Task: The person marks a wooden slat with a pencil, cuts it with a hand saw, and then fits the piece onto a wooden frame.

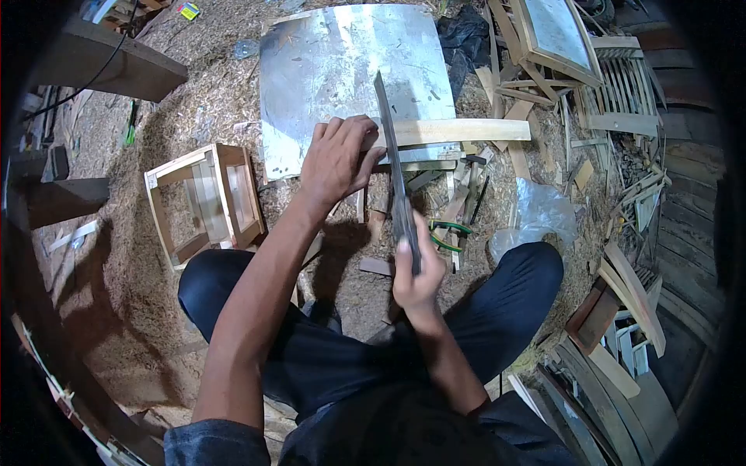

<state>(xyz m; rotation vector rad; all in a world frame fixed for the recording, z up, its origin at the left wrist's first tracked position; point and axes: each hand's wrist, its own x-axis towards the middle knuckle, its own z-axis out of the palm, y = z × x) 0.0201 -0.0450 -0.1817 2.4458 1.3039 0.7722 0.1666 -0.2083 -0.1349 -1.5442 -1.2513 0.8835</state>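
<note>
My left hand [336, 161] is closed on the left end of a pale wooden strip [466, 130], pressing it near the front edge of a low, worn, metal-topped board [326, 70]. My right hand [420, 276] grips the near end of a long dark hand saw [395, 159]. The saw's blade is seen almost edge-on and crosses the strip just right of my left fingers. How deep it sits in the wood cannot be made out. Green-handled pliers [449, 234] lie on the ground beside my right hand.
A small wooden frame box [203, 198] stands at the left. Clear plastic [536, 217] lies on the shavings at the right. Wooden frames [556, 39] and scrap boards [606, 373] crowd the right side. A thick beam [116, 62] juts in at upper left.
</note>
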